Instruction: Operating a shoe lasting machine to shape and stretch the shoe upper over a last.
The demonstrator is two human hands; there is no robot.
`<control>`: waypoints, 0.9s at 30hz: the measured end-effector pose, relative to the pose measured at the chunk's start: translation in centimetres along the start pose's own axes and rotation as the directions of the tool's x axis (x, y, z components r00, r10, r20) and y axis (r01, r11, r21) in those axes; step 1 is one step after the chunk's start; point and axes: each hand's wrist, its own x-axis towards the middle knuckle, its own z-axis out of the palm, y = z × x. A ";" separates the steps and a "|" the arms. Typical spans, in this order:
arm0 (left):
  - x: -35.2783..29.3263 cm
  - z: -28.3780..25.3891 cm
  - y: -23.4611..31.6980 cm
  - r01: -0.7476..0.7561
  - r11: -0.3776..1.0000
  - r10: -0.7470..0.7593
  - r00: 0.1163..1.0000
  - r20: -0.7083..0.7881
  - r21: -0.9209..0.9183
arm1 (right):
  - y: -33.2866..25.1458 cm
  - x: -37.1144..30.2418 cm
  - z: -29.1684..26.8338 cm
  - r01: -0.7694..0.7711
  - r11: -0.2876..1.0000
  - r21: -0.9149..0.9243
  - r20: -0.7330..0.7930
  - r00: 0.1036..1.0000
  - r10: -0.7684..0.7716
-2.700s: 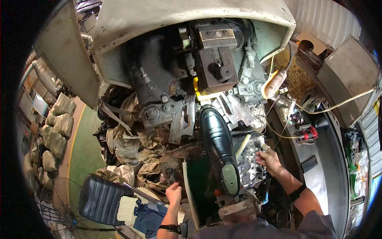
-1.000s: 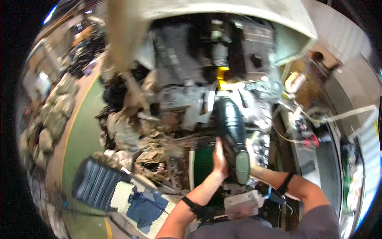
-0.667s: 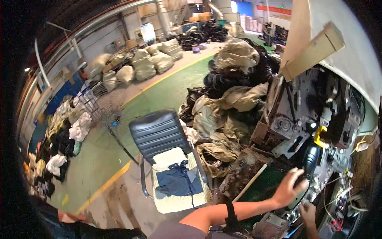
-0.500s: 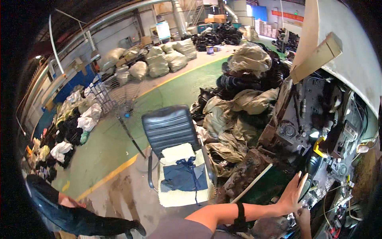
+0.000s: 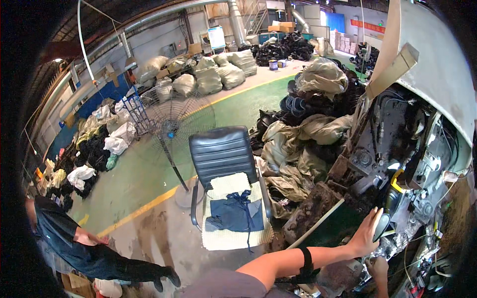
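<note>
In the head view my left hand (image 5: 365, 234), with a black band (image 5: 307, 258) on the forearm, is closed against the rounded grey end (image 5: 381, 226) of a long dark object. A yellow hooked part (image 5: 396, 182) shows at that object's upper end; its kind is unclear. My right hand (image 5: 378, 269) is below, near the machine's lower edge. Its fingers are curled, and what they hold, if anything, cannot be made out. Around both hands is an open, greasy machine (image 5: 365, 159) with cables and metal parts.
A black office chair (image 5: 221, 149) holds a pale pad and dark cloth (image 5: 236, 216). A standing fan (image 5: 171, 126) is behind it. Sacks (image 5: 280, 149) are heaped beside the machine. At lower left is another person's dark-clothed leg (image 5: 109, 260). A cream panel (image 5: 437, 64) overhangs the machine.
My left hand has gone from flat with stretched fingers to bent fingers closed against the rounded end. The view has shifted slightly left. My right hand stays low beside it.
</note>
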 end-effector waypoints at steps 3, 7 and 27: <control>0.2 -0.1 -0.1 -0.002 1.000 0.002 1.000 0.004 0.013 | 0.3 0.6 0.2 -0.008 1.000 0.004 0.055 0.998 0.008; 0.1 0.0 -0.2 0.017 1.000 -0.017 1.000 0.008 0.002 | 0.8 0.8 1.4 -0.001 0.999 0.042 -0.061 0.998 0.003; 0.0 -1.8 0.4 0.031 0.998 -0.036 0.995 0.093 0.055 | 0.0 0.4 0.8 -0.090 0.990 0.107 -0.091 0.991 0.100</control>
